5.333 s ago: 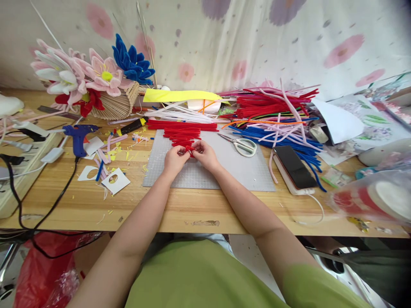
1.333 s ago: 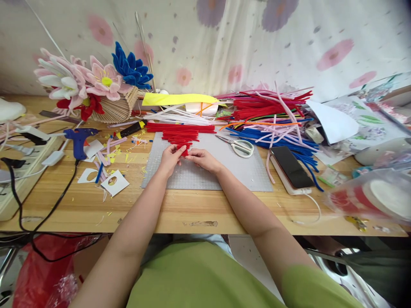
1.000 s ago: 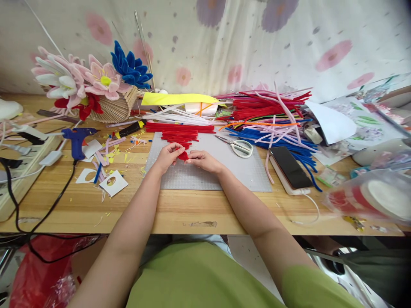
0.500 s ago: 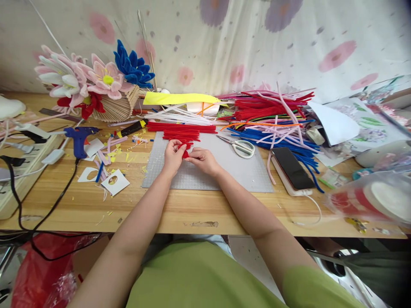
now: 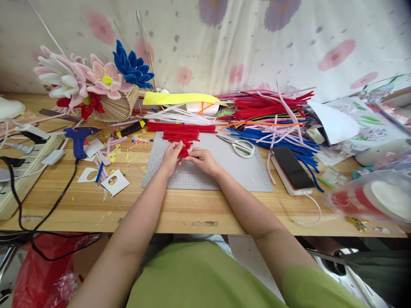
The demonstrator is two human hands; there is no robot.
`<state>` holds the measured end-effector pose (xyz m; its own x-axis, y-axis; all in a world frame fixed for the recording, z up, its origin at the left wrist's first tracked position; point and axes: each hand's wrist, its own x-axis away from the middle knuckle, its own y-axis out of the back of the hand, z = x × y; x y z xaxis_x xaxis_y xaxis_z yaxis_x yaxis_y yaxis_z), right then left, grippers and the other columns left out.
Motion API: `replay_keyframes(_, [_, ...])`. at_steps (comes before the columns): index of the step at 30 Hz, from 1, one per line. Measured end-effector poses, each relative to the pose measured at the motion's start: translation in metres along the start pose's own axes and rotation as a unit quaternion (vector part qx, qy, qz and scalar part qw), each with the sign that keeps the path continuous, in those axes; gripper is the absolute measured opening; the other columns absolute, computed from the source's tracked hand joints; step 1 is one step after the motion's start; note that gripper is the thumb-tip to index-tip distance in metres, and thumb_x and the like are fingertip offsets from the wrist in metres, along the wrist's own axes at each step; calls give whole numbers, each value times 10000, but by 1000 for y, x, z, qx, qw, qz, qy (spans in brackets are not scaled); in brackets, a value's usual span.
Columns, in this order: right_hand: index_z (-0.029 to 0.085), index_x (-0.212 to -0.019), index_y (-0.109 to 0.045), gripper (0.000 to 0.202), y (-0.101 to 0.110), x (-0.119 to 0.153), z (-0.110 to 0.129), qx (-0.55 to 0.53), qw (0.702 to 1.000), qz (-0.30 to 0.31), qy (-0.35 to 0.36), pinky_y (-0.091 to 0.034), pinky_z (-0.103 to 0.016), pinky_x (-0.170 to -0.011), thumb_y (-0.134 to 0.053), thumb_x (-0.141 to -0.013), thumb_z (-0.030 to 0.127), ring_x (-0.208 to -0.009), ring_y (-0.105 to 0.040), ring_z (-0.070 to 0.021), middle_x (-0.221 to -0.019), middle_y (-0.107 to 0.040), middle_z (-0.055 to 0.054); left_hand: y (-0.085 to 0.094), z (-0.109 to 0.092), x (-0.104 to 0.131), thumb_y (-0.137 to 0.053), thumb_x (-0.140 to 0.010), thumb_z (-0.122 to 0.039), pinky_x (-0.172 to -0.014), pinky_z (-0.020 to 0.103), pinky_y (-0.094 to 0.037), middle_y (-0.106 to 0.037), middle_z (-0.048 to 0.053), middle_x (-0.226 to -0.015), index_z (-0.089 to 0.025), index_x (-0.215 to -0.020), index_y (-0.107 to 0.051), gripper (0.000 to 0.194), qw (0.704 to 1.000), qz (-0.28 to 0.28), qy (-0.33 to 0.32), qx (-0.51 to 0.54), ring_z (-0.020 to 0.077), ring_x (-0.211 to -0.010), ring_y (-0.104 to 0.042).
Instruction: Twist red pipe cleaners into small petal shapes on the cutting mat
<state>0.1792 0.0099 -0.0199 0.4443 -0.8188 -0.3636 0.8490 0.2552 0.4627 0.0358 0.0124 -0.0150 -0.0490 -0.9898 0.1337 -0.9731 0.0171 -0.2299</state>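
Above a grey cutting mat [image 5: 224,175], my left hand [image 5: 172,157] pinches a small bent red pipe cleaner piece [image 5: 183,153]. The fingers of my right hand [image 5: 203,161] are closed on the right end of the same piece. Its exact shape is partly covered by my fingers. Just beyond my hands lie short red pipe cleaners [image 5: 181,135], and behind them a row of longer red pipe cleaners [image 5: 181,127]. White-handled scissors [image 5: 243,148] rest on the mat to the right, their tips pointing left.
Left are a blue glue gun [image 5: 78,141], a power strip [image 5: 13,188], card scraps [image 5: 115,182] and fuzzy flowers [image 5: 105,79]. At right lie bundled blue pipe cleaners [image 5: 279,143], a phone [image 5: 293,168] and a bagged cup [image 5: 375,199]. A yellow strip [image 5: 180,99] lies at the back.
My left hand has shifted slightly left and down, its fingers turning around the red piece. More of the red piece shows between my hands. My right hand stays almost where it was.
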Motion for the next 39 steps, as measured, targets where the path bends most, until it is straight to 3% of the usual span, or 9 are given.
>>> replay_keyframes(4, [188,-673,-669,401,0,0,1,-1,1000,-11,8,-402,-271,-651,-516,-806,535,-623,-484,-133,-633,-513,-20,3,1,1,-725,-629,-377,-302,162,-197,-404,-102,-457,-188,-681,-458,332,1000,12,-1,-15,17,-321,-275])
replay_keyframes(9, [190,-592,-613,396,-1,1,6,55,996,-71,10,-388,-283,-687,-507,-830,488,-639,-455,-141,-610,-467,-19,-8,2,1,-720,-651,-337,-316,143,-185,-411,-97,-476,-181,-680,-441,321,995,3,44,84,6,-336,-270])
replay_keyframes(13, [182,-588,-608,398,-2,-1,4,29,996,-84,-3,-381,-277,-674,-523,-816,496,-635,-445,-133,-611,-455,-13,-11,2,0,-723,-664,-305,-331,133,-193,-408,-91,-479,-170,-672,-447,308,989,10,75,131,-1,-353,-276])
replay_keyframes(21, [154,-741,-679,420,0,-3,-5,-192,977,58,-70,-366,-229,-550,-554,-767,554,-584,-419,-86,-688,-523,-7,-4,3,0,-767,-606,-358,-341,129,-223,-455,-86,-510,-169,-701,-456,376,991,14,22,134,2,-373,-345])
replay_keyframes(26, [149,-671,-685,424,5,-1,-2,-188,981,32,-46,-399,-258,-662,-595,-732,559,-678,-464,-113,-654,-548,-19,-10,4,3,-776,-590,-369,-337,128,-226,-442,-93,-495,-168,-708,-478,379,988,58,39,140,3,-368,-339])
replay_keyframes(33, [148,-659,-668,450,6,-1,-2,-166,985,35,-40,-411,-277,-716,-560,-755,574,-743,-498,-131,-686,-554,-28,-13,2,5,-795,-543,-406,-330,131,-227,-440,-96,-489,-165,-707,-479,429,985,53,61,154,3,-364,-322])
replay_keyframes(36, [153,-707,-671,421,7,-2,-3,-163,984,49,-43,-411,-271,-708,-547,-778,548,-734,-497,-124,-712,-554,-26,-5,2,2,-742,-599,-473,-340,142,-270,-448,-89,-481,-168,-683,-472,416,990,44,36,126,6,-355,-318])
replay_keyframes(39, [153,-760,-672,376,7,-1,-4,-150,986,62,-47,-407,-267,-703,-591,-754,520,-720,-488,-116,-729,-554,-22,4,2,-3,-756,-577,-459,-349,158,-321,-476,-81,-481,-166,-677,-500,402,997,-7,-41,62,20,-364,-357])
